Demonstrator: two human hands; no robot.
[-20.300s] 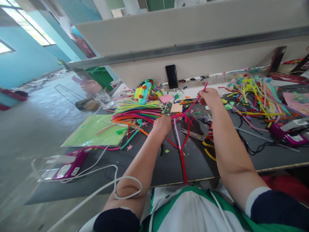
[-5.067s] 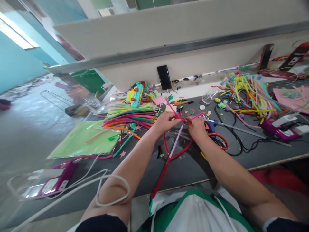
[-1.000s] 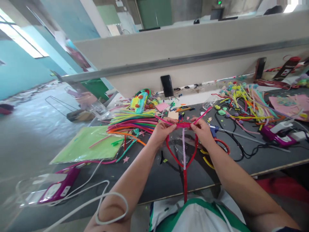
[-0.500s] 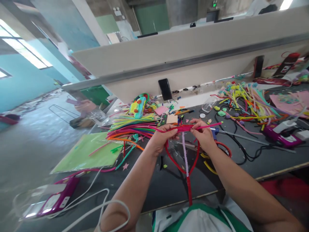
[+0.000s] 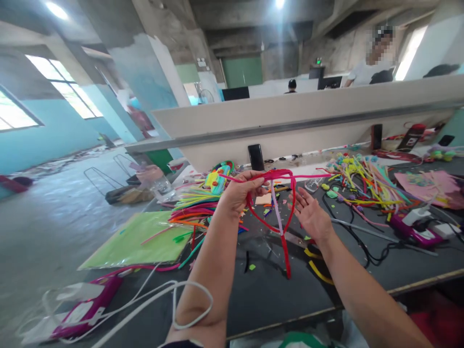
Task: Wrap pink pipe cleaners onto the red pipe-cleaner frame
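- My right hand (image 5: 311,215) has come off the top band of the red pipe-cleaner frame (image 5: 279,174), which it was pinching half a second ago; the stalk's lower end now shows over the table (image 5: 261,299) instead of reaching my shirt.
- My left hand (image 5: 242,193) is closed, thumb against fingers, on the left end of that band and holds the frame alone.
- My right hand is spread open, palm showing, with nothing held in it; it is just beside the frame's right curve, and I can't tell whether a fingertip touches.
- The frame hangs in front of me: band on top, two red sides curving down to meet, a lilac strip (image 5: 276,208) between them, and one red stalk below.
- A pink strand (image 5: 315,176) sticks out past the band on the right.
- Left of my left hand lies a bundle of coloured pipe cleaners (image 5: 195,205), with a green sheet (image 5: 137,241) nearer me.
- A phone (image 5: 255,157) leans on the partition (image 5: 217,145) beyond.
- A white cable (image 5: 195,285) crosses my left forearm.
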